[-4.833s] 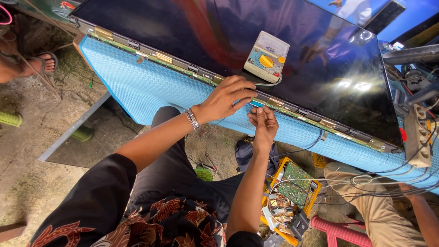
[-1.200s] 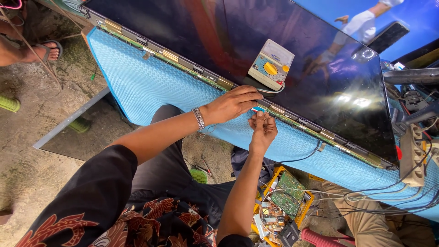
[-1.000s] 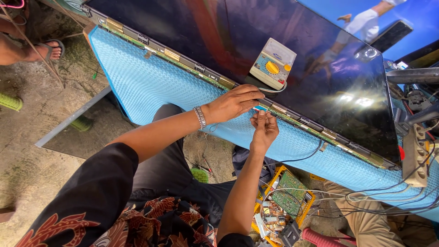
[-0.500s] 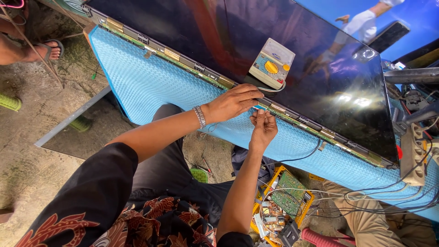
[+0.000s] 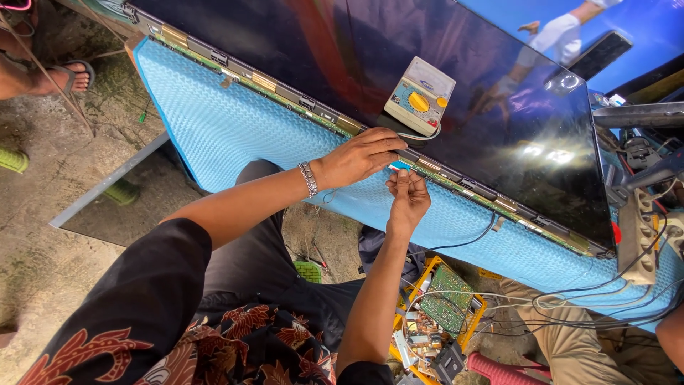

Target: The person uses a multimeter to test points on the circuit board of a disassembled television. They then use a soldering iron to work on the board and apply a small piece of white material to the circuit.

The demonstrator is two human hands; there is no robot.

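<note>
Hands: both meet at near edge of the flat screen panel (image 5: 399,78), about mid-length, almost touching each other.
Left hand (image 5: 360,157): palm down, fingers curled and pressed onto the panel's edge strip (image 5: 285,93); fingertips bunched at the small blue tab (image 5: 400,165). Closed down, not spread. Metal bracelet (image 5: 308,178) on wrist.
Right hand (image 5: 407,199): comes up from below, thumb and forefinger pinched on the blue tab's near end, other fingers folded in. Tight pinch grip.
Blue tab: sits right at the edge strip, between the two hands, just near of the meter's wire.
Panel: dark glossy, lies face up on a blue textured mat (image 5: 235,135), running far-left to near-right. Edge strip w/ gold and green segments along near side.
Meter (image 5: 420,96): cream box w/ yellow dial, on the glass just far of left hand; thin wire loops from it toward the fingers.
Near right: green circuit board (image 5: 445,299) in a yellow tray, loose wires, power strip (image 5: 638,235) at right.
Far left: another person's sandalled foot (image 5: 68,75) on the ground, well apart from the hands.
</note>
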